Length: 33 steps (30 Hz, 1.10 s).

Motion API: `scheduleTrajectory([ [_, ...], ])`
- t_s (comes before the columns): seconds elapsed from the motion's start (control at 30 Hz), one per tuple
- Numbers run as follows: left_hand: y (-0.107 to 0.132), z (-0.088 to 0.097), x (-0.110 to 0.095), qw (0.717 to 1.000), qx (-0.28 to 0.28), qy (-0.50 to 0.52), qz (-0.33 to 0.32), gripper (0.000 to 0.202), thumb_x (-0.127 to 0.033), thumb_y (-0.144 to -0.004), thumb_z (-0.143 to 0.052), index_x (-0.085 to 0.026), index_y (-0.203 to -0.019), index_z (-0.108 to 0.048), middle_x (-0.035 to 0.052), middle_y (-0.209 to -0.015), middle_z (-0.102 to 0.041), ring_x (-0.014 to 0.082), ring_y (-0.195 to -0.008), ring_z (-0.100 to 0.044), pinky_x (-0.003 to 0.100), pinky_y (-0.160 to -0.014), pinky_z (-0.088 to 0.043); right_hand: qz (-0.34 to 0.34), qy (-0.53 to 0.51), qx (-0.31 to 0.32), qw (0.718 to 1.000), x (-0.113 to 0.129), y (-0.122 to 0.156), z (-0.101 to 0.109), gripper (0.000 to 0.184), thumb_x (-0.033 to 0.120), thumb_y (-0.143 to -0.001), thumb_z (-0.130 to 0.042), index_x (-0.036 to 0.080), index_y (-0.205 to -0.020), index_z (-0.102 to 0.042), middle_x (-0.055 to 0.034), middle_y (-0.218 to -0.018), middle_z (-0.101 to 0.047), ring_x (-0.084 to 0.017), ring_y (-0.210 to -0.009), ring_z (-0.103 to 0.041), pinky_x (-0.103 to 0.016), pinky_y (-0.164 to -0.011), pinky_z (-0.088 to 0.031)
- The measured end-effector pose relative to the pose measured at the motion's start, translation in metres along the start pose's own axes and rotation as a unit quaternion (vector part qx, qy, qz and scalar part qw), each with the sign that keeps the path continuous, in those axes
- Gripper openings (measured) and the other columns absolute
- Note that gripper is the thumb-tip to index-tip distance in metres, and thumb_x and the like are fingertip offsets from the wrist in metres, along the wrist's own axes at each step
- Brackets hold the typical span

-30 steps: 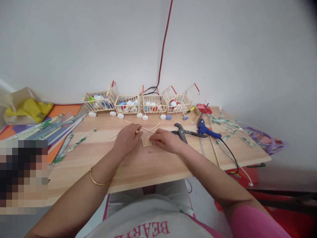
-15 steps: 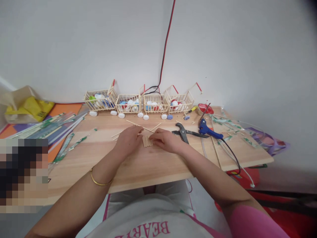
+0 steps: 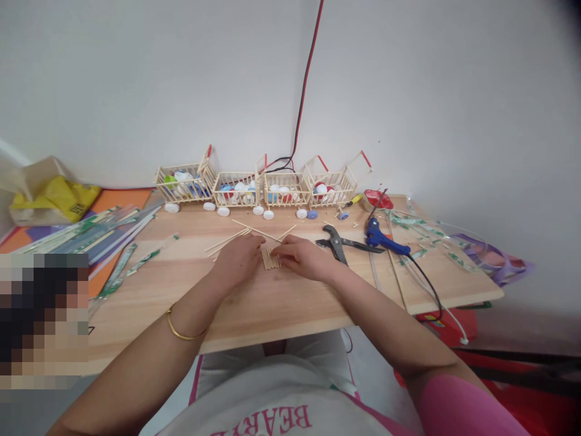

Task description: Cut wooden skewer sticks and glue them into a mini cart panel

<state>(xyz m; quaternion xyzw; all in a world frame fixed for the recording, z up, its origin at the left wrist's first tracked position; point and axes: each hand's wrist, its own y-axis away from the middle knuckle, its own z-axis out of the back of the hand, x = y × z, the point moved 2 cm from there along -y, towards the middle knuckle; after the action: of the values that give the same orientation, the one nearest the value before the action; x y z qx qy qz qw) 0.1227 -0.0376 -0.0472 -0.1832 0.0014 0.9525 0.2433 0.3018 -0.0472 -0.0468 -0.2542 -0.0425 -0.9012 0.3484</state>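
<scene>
A small raft of short wooden sticks (image 3: 270, 258) lies flat on the wooden table (image 3: 254, 303). My left hand (image 3: 238, 259) rests against its left side with fingers curled down, pressing on it. From the right, my right hand (image 3: 303, 257) pinches the raft's right edge with closed fingers. Long loose sticks (image 3: 231, 239) lie just behind my left hand.
Four stick-built carts with bottle-cap wheels (image 3: 254, 189) line the back by the wall. Black pliers (image 3: 338, 244), a blue glue gun (image 3: 384, 237) with its black cord and a red dish (image 3: 376, 198) sit to the right. Green-wrapped packets (image 3: 91, 236) lie left.
Both hands stayed on the stick raft. Long sticks behind my left hand now show more, as the hand slid slightly nearer.
</scene>
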Motion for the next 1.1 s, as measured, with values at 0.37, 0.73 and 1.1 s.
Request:
scheduleTrajectory([
  [0.37,0.0,0.0,0.0,1.0,-0.002,0.001,-0.007,0.035,-0.016,-0.08,-0.042,-0.015,-0.11,-0.06,0.0096,-0.102,-0.067,0.023,-0.094,-0.059,0.033,-0.08,-0.044,0.002,-0.004,0.014,1.0,0.003,-0.004,-0.002,0.026,0.014,-0.084,-0.051,0.018,-0.106,-0.064,-0.0078,-0.093,-0.055,-0.016,-0.084,-0.054,-0.027,-0.077,-0.041],
  [0.73,0.0,0.002,-0.002,1.0,0.011,0.007,-0.002,0.036,-0.015,-0.079,-0.042,-0.016,-0.11,-0.06,0.0098,-0.101,-0.066,0.0227,-0.093,-0.059,0.033,-0.08,-0.045,0.003,-0.018,-0.006,1.0,0.008,-0.006,0.004,0.026,0.015,-0.083,-0.051,0.019,-0.106,-0.064,-0.0075,-0.094,-0.055,-0.016,-0.086,-0.055,-0.027,-0.079,-0.042],
  [1.1,0.001,0.003,-0.002,1.0,-0.007,0.009,0.019,0.033,-0.021,-0.083,-0.042,-0.016,-0.11,-0.059,0.0083,-0.101,-0.067,0.0217,-0.092,-0.06,0.032,-0.079,-0.044,-0.101,0.058,-0.106,0.987,-0.023,0.011,0.037,0.025,0.014,-0.08,-0.053,0.016,-0.101,-0.066,-0.0076,-0.087,-0.064,-0.016,-0.08,-0.056,-0.028,-0.075,-0.042],
])
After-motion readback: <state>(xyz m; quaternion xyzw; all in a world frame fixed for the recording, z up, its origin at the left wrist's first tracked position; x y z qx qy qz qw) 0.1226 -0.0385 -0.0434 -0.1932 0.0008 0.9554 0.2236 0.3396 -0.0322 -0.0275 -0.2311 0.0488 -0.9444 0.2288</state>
